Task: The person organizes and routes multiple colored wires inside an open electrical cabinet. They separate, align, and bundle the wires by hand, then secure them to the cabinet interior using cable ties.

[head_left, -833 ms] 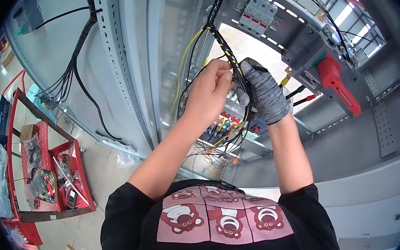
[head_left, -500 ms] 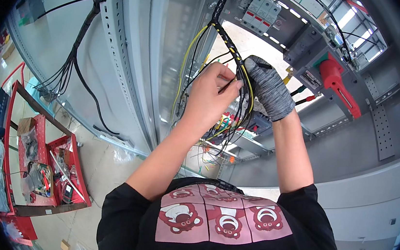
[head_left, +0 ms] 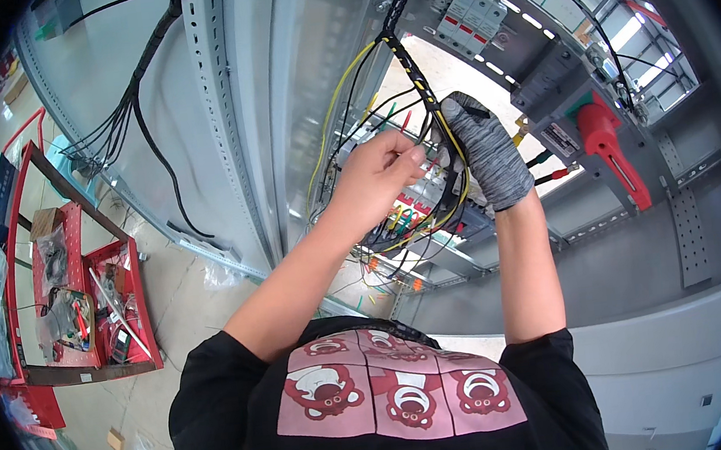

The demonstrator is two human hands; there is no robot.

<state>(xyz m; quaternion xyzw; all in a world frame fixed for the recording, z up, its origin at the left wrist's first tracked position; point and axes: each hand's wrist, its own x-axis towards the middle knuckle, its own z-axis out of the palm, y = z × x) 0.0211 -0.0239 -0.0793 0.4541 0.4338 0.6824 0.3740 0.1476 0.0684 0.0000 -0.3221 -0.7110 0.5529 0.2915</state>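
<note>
My bare left hand (head_left: pixel 380 176) is closed in a pinch, with a thin black wire (head_left: pixel 426 128) running to its fingertips. Just to the right, my right hand (head_left: pixel 486 152), in a grey knitted glove, is wrapped round the lower part of a wire bundle (head_left: pixel 417 74). Black spiral wrap binds this bundle, and yellow shows between its turns. Loose black wires and a yellow-green wire (head_left: pixel 326 129) branch off it and loop down below my hands. Behind them sit terminals with coloured wire ends (head_left: pixel 412 211), partly hidden by my left hand.
A grey metal cabinet surrounds my hands. Its right side carries a red rotary handle (head_left: pixel 606 151) and a white breaker block (head_left: pixel 471 20). Another black wire harness (head_left: pixel 151 54) hangs on the panel at left. A red tool cart (head_left: pixel 145 305) stands on the floor beyond.
My left hand has shifted slightly left and down, away from the bundle, its fingers curling in. Loose wires below have spread, uncovering the terminals. The right hand keeps its grip, nearly unmoved.
</note>
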